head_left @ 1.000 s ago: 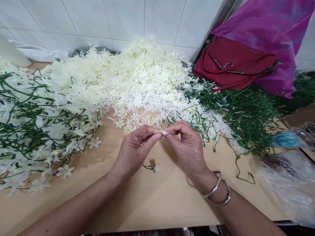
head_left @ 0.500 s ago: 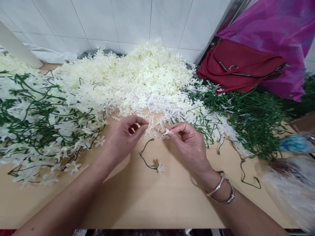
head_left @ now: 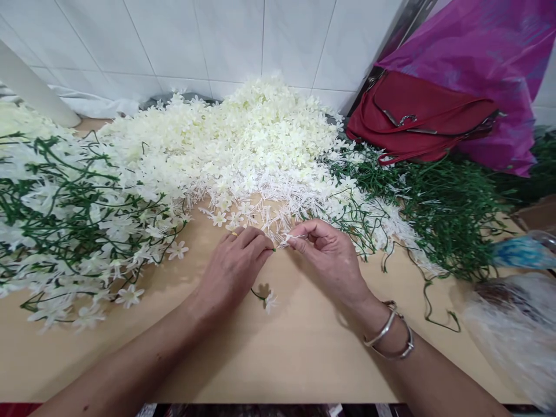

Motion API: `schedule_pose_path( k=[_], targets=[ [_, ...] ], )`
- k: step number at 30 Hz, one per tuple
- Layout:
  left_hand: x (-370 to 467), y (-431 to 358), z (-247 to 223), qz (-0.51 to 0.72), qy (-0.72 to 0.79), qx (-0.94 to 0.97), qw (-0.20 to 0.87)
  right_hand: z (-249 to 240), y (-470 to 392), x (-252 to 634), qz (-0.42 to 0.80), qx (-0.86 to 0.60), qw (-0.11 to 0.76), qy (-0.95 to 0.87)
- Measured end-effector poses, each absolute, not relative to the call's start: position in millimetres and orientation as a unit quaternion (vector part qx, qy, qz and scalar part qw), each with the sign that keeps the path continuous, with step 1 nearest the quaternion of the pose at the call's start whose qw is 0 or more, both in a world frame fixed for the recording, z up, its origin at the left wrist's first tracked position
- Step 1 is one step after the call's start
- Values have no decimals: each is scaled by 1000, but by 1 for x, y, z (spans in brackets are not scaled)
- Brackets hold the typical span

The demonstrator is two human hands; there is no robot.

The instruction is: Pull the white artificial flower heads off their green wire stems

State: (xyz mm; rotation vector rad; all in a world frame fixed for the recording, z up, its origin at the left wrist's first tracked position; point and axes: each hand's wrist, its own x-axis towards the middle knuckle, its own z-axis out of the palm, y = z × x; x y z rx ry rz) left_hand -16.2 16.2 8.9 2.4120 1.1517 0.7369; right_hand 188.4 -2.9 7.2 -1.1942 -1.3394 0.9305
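Observation:
My left hand [head_left: 243, 255] is closed on the upper end of a green plastic stem [head_left: 257, 294], whose green tip pokes out past the fingertips. At the stem's lower end a white flower [head_left: 270, 302] lies on the table. Between thumb and fingers my right hand [head_left: 328, 258] pinches a small white flower piece [head_left: 285, 239] with a thin white stalk. The two hands are close together but apart. Just beyond them lie loose white stamens [head_left: 271, 217] and the edge of a large heap of cream-white artificial blossoms [head_left: 260, 133].
Green stems with white flowers [head_left: 87, 220] pile up on the left. At right sit bare green stems [head_left: 452, 202], a red handbag [head_left: 425, 116], a purple bag [head_left: 478, 52] and a clear plastic bag [head_left: 516, 330]. A tiled wall [head_left: 234, 40] bounds the table [head_left: 304, 359].
My left hand has come down onto the stem on the table and closed on it, shifting it slightly left. My right hand still holds the white flower piece, its tip turned somewhat.

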Motion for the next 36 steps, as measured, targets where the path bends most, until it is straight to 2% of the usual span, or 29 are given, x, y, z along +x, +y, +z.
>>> schedule_pose_path(
  k=[6, 9, 21, 30, 36],
  targets=[
    [-19, 8, 11, 378, 435, 651, 494, 12, 0, 188, 492, -450, 498, -555],
    [-16, 7, 8, 397, 401, 593, 574, 12, 0, 187, 507, -447, 485, -554],
    [-16, 5, 1, 380, 394, 623, 558, 10, -4, 185, 502, -469, 448, -572],
    [-14, 1, -11, 377, 418, 650, 511, 3, -12, 183, 312, -483, 436, -692],
    [-13, 1, -12, 373, 422, 668, 486, 0, -11, 181, 378, -489, 424, -662]
  ],
)
